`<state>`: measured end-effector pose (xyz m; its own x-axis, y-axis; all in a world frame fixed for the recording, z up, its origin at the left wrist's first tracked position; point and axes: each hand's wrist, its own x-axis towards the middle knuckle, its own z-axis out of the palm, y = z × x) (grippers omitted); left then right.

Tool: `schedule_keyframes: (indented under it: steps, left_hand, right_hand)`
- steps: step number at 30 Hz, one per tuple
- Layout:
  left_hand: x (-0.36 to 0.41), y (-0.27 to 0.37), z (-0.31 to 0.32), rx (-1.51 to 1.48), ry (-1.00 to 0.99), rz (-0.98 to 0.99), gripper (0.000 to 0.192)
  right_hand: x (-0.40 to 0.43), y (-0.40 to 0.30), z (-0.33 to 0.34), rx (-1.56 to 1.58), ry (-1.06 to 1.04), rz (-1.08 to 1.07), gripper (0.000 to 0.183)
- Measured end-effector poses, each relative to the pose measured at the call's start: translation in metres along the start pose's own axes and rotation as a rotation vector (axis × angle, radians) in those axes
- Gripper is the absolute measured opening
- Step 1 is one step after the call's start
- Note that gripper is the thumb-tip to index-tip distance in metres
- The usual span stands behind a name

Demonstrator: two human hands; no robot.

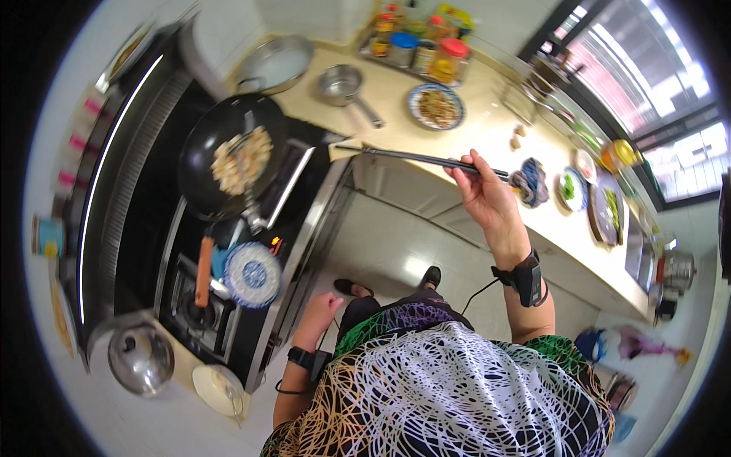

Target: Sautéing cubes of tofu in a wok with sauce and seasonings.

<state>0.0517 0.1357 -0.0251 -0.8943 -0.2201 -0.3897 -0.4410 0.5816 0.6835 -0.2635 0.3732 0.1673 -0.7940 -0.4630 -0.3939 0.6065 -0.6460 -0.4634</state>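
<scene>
My right hand (488, 197) grips a pair of black chopsticks (414, 159) over the counter's front edge. Their tips point left toward the stove and touch no food. At the stove's front edge my left hand (320, 315) is loosely curled, and nothing shows in it. A black wok (197, 163) on the cooktop holds pale, chunky food (257, 149), with a metal utensil (233, 149) resting in it. Nearest to my left hand is a blue-and-white patterned plate (254, 275) on the stove, beside a wooden handle (203, 273).
A saucepan (341, 83), a plate of shredded food (436, 107) and seasoning jars (448, 60) stand on the counter (394, 123). Farther right lie eggs (517, 137), a bunched cloth (531, 183) and a bowl of greens (573, 188). A metal lid (140, 361) and cream bowl (217, 389) sit beyond the stove.
</scene>
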Motion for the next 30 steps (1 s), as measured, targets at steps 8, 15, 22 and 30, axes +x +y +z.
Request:
schedule_keyframes:
  steps: [8,15,22,30]
  left_hand:
    - [0.068,0.099,0.065,0.161,-0.119,0.111,0.029]
    - [0.124,0.209,0.134,0.273,-0.300,0.141,0.030]
    - [0.183,0.273,0.174,0.426,-0.450,0.292,0.030]
    - [0.254,0.328,0.211,0.514,-0.608,0.408,0.030]
  right_hand:
    - [-0.100,-0.133,-0.103,0.204,0.040,-0.240,0.019]
    - [-0.172,-0.220,-0.198,0.344,0.028,-0.393,0.027]
    - [-0.209,-0.256,-0.240,0.467,0.079,-0.553,0.029]
    - [-0.224,-0.285,-0.268,0.534,0.121,-0.694,0.029]
